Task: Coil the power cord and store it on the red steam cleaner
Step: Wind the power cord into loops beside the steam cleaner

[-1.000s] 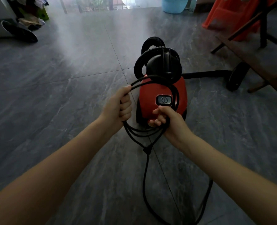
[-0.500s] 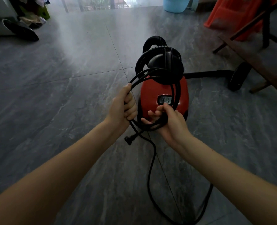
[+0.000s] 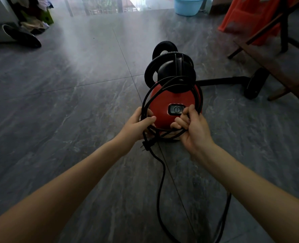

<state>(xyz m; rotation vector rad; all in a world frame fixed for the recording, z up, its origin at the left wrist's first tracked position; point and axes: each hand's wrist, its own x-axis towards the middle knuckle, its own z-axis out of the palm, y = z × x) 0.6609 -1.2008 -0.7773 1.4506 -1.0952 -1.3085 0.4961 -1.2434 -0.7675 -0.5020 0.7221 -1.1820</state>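
The red steam cleaner (image 3: 162, 109) stands on the grey floor in front of me, with a black ribbed hose (image 3: 169, 55) looped over its black top. I hold the coiled black power cord (image 3: 149, 98) over the cleaner's front; the coil's upper loops lie against the base of the black top. My left hand (image 3: 138, 127) grips the coil's left side. My right hand (image 3: 194, 130) grips its lower right side, beside the cleaner's switch (image 3: 176, 109). The plug (image 3: 146, 146) hangs below my left hand. A loose length of cord (image 3: 161, 181) trails down to the floor.
A black wand with a floor head (image 3: 255, 83) lies right of the cleaner. Wooden and black frame legs (image 3: 271, 67) and an orange object (image 3: 246, 16) stand at the right. A blue basin (image 3: 189, 5) is at the back; shoes and clutter (image 3: 22, 35) at back left.
Both hands have carried the coil forward and up toward the cleaner's top. The plug has risen from the floor to just below my left hand.
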